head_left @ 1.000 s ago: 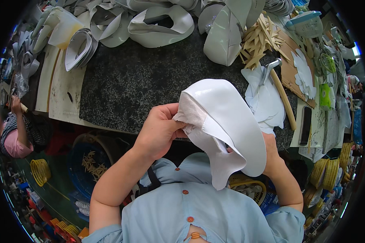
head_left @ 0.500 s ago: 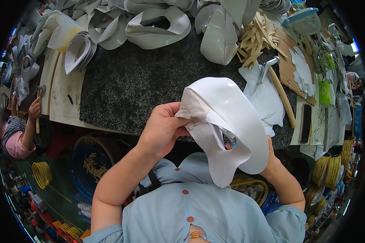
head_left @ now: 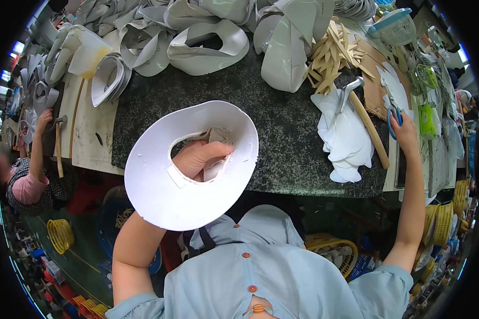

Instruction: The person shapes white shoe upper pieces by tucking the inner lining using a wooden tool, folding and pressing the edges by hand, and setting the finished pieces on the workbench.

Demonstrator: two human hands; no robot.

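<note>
My left hand (head_left: 199,158) is closed on a white shoe upper (head_left: 167,127), its fingers coming through the foot opening and pinching the edge beside a crumpled pale lining. The upper's smooth, wide, oval side faces me, above the near edge of the table. Far to the right, my right hand (head_left: 404,130) is closed on the blue handles of a pair of scissors (head_left: 393,118). Their blades point away over white cut pieces (head_left: 396,85) on cardboard. Between my hands, a hammer (head_left: 368,125) with a wooden handle lies against a stack of white cut pieces (head_left: 348,146).
More white uppers (head_left: 210,48) are heaped along the back of the dark speckled slab (head_left: 197,90). Thin wooden pieces (head_left: 330,56) lie at the back right, near a blue-and-white basket (head_left: 394,26). At the far left, a co-worker's arm (head_left: 34,149) is beside another hammer (head_left: 59,143).
The upper has moved left and turned over in my left hand. My right hand has let go of it, reached far right and taken hold of the scissors.
</note>
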